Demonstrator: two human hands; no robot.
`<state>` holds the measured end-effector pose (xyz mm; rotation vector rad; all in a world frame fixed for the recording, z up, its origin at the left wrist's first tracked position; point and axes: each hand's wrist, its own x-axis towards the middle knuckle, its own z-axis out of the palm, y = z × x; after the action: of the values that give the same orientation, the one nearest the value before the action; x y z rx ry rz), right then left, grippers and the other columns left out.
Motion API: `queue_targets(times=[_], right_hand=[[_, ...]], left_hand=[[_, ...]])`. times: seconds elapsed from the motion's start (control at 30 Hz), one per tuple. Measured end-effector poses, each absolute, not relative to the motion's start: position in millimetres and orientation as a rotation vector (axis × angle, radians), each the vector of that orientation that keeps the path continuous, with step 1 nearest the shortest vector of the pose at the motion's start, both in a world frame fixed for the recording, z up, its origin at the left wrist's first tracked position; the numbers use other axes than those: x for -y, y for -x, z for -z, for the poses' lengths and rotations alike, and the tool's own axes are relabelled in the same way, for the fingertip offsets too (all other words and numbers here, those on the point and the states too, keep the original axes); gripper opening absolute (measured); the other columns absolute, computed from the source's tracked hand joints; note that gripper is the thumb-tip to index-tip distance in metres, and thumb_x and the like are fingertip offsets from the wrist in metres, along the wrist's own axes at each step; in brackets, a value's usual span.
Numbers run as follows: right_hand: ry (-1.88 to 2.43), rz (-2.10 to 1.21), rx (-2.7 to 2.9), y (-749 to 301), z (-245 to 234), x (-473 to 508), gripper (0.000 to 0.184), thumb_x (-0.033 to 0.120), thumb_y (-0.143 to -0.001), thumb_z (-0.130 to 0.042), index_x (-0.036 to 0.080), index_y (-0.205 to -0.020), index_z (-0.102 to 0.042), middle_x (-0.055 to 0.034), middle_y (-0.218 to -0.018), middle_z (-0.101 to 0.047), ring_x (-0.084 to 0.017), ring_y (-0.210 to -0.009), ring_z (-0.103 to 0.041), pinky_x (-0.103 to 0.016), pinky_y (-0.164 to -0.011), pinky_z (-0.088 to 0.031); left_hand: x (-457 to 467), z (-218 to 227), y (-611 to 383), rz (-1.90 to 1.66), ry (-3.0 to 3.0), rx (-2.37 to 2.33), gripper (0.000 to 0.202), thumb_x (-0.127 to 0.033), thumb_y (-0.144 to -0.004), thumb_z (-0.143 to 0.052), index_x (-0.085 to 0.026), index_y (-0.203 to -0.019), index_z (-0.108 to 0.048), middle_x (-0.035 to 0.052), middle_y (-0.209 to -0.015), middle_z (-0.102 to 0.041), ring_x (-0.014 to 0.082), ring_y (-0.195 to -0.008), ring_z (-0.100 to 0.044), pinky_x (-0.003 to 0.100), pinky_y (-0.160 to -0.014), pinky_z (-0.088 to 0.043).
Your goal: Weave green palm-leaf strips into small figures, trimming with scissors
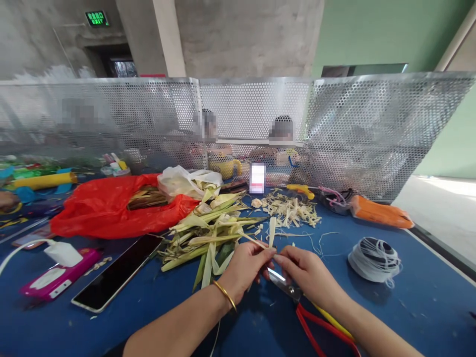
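Note:
My left hand [243,267] pinches a narrow pale palm-leaf strip [271,232] that stands up between my two hands. A gold bangle sits on that wrist. My right hand [307,271] is closed too, its fingertips meeting the left at the strip's base. Scissors [293,292] with red and yellow handles lie under the right hand; whether it grips them I cannot tell. A pile of green and yellow palm leaves [208,230] lies just beyond my left hand on the blue table [427,302].
A red plastic bag [100,206] and a white bag [186,181] lie at the left back. A black phone [119,277], a pink power bank [55,280], a coil of white string [374,258], leaf trimmings [290,208], an orange item [379,212]. A perforated metal screen [353,124] separates people beyond.

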<state>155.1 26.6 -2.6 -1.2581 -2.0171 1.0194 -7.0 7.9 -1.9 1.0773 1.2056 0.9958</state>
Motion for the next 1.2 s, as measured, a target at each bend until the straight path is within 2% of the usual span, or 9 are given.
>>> queue_targets(times=[0.1,0.3,0.5,0.7,0.8,0.93,1.03,1.13,1.2], right_hand=[[1.266,-0.948,2.112,-154,0,-20,0.037,0.043,-0.091,-0.045,0.02,-0.062,-0.049,0.0052,-0.052,-0.05,-0.011,-0.051,-0.046,-0.021,-0.049,-0.032],[1.24,-0.328,2.341,-153,-3,-12,0.036,0.035,-0.094,-0.038,0.02,-0.064,-0.051,0.0007,-0.06,-0.056,-0.013,-0.056,-0.049,-0.024,-0.053,-0.03],[1.297,-0.28,2.28,-162,-8,-23,0.028,0.03,-0.095,-0.038,0.023,-0.077,-0.058,-0.0007,-0.071,-0.065,-0.015,-0.061,-0.056,-0.024,-0.057,-0.034],[1.106,-0.163,2.311,-161,-12,-21,0.027,0.025,-0.095,-0.041,0.022,-0.075,-0.059,-0.0005,-0.071,-0.066,-0.016,-0.069,-0.06,-0.028,-0.071,-0.038],[1.114,-0.133,2.289,-162,-12,-22,0.028,0.024,-0.095,-0.04,0.022,-0.074,-0.058,-0.0003,-0.071,-0.066,-0.016,-0.069,-0.06,-0.029,-0.072,-0.038],[1.123,-0.027,2.224,-170,-16,-29,0.025,0.026,-0.096,-0.041,0.023,-0.085,-0.063,-0.0013,-0.076,-0.069,-0.016,-0.072,-0.062,-0.028,-0.072,-0.04],[1.091,0.089,2.221,-176,-20,-33,0.023,0.025,-0.095,-0.042,0.022,-0.091,-0.065,-0.0022,-0.08,-0.07,-0.016,-0.075,-0.063,-0.03,-0.079,-0.039],[1.041,0.183,2.27,-179,-23,-35,0.025,0.021,-0.094,-0.042,0.021,-0.091,-0.066,-0.0031,-0.079,-0.069,-0.017,-0.077,-0.062,-0.033,-0.085,-0.037],[0.992,0.236,2.311,-181,-24,-36,0.026,0.017,-0.094,-0.04,0.02,-0.091,-0.066,-0.0034,-0.078,-0.068,-0.017,-0.076,-0.061,-0.034,-0.089,-0.035]], left_hand=[[-10,3,9,-1.012,-1.166,-1.221,0.029,-0.043,-0.073,-0.063,-0.015,-0.079,-0.063,-0.002,-0.062,-0.06,0.0094,-0.045,-0.05,0.021,-0.041,-0.03],[-12,6,8,-1.087,-1.181,-1.285,0.026,-0.04,-0.07,-0.068,-0.015,-0.072,-0.063,-0.0014,-0.056,-0.059,0.0118,-0.048,-0.052,0.023,-0.048,-0.037],[-10,-3,13,-1.007,-0.938,-1.005,0.033,-0.04,-0.07,-0.07,-0.016,-0.092,-0.066,0.0047,-0.083,-0.071,0.0164,-0.068,-0.064,0.028,-0.064,-0.047],[-11,0,13,-1.062,-0.937,-1.031,0.028,-0.035,-0.069,-0.072,-0.016,-0.087,-0.064,0.0022,-0.074,-0.069,0.0161,-0.063,-0.063,0.029,-0.064,-0.048],[-12,-1,14,-1.028,-0.956,-0.991,0.038,-0.033,-0.07,-0.071,-0.016,-0.103,-0.063,0.0053,-0.083,-0.071,0.0179,-0.07,-0.065,0.03,-0.067,-0.048],[-13,-9,22,-1.002,-0.954,-0.856,0.052,-0.023,-0.069,-0.07,-0.019,-0.12,-0.057,0.008,-0.101,-0.071,0.0217,-0.092,-0.066,0.032,-0.078,-0.047],[-15,-15,31,-0.983,-0.904,-0.673,0.047,-0.034,-0.076,-0.063,-0.016,-0.12,-0.06,0.0113,-0.11,-0.069,0.0252,-0.103,-0.062,0.033,-0.08,-0.048],[-20,-19,40,-0.923,-0.788,-0.568,0.061,-0.058,-0.08,-0.05,-0.009,-0.115,-0.063,0.0177,-0.109,-0.068,0.029,-0.101,-0.063,0.035,-0.076,-0.05],[-22,-18,42,-0.859,-0.774,-0.592,0.059,-0.055,-0.079,-0.054,-0.008,-0.112,-0.065,0.0183,-0.108,-0.068,0.0291,-0.097,-0.065,0.034,-0.074,-0.05]])
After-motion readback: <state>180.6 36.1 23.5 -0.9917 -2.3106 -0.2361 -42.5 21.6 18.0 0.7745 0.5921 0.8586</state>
